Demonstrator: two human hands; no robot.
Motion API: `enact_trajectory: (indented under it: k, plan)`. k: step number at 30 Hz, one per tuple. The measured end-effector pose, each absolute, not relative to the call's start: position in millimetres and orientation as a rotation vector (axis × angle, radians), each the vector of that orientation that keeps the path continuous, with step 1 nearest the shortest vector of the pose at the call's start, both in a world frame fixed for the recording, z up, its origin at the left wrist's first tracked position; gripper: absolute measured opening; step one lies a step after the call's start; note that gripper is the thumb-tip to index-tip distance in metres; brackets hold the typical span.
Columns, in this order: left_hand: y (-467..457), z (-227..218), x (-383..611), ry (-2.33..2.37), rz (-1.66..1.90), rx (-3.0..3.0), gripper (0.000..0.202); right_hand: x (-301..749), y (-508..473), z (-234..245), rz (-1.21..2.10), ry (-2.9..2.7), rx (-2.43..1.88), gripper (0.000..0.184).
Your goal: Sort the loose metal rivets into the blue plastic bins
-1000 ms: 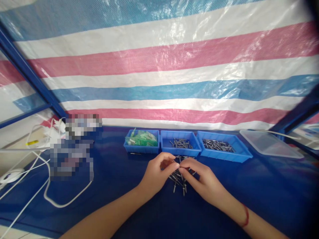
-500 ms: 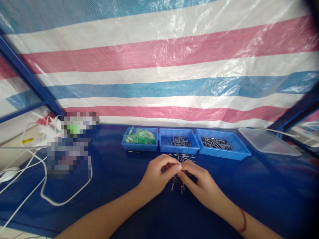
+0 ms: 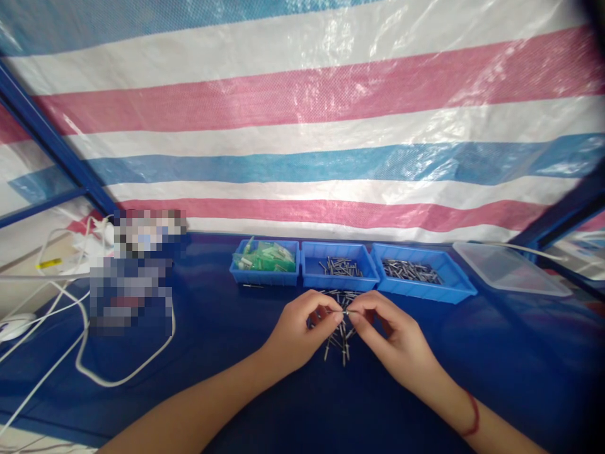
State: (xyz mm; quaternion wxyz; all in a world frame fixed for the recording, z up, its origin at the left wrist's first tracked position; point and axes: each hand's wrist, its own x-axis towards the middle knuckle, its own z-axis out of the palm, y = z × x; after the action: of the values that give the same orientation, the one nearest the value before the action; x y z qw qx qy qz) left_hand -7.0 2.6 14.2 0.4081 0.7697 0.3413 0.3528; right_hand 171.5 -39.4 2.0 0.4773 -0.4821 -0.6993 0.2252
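Between the fingertips of both hands is a small metal rivet (image 3: pixel 346 312), lying roughly level. My left hand (image 3: pixel 307 325) is closed in a pinch on its left end. From the other side, my right hand (image 3: pixel 390 328) pinches its right end with thumb and forefinger. Beneath the hands a loose pile of rivets (image 3: pixel 344 353) with thin pins lies on the blue table (image 3: pixel 227 334), partly hidden by my fingers. Behind it stand a middle blue bin (image 3: pixel 309 274) and a right blue bin (image 3: pixel 454 284), each holding many similar metal pieces.
A left blue bin (image 3: pixel 265 279) holds green and clear plastic packets. One thin metal piece (image 3: pixel 253 285) lies before it. A clear plastic lid (image 3: pixel 510 271) rests at the right. White cables (image 3: pixel 113 383) run along the left side. A striped plastic sheet (image 3: pixel 302 113) hangs behind the table.
My right hand has shifted slightly right, so the fingertips have parted a little and the rivet between them now shows. My left hand has hardly moved.
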Motion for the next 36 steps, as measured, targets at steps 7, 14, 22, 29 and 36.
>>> enact_trajectory:
  k: [7, 14, 22, 29, 36]
  plan:
    - [3.3, 12.5, -10.4, 0.798, 0.772, 2.229, 0.027, 201.0, -27.5, 12.4, 0.241, -1.682, -1.289, 0.016]
    - [3.9, 6.8, -13.3, 0.636, 0.530, 2.661, 0.023, 274.1, 3.3, 4.9, -0.260, -1.485, -1.713, 0.035]
    - [7.3, -1.4, -14.9, 0.654, 0.489, 2.772, 0.023, 264.7, -1.5, 6.8, -0.402, -1.684, -1.619, 0.030]
    - [7.4, 0.8, -12.9, 0.678, 0.444, 2.845, 0.023, 225.5, -16.0, 9.2, -0.188, -1.913, -1.384, 0.018]
    - [12.4, 1.1, -17.7, 0.552, 0.437, 2.904, 0.039, 214.3, -20.3, 3.3, -0.050, -2.038, -1.306, 0.016]
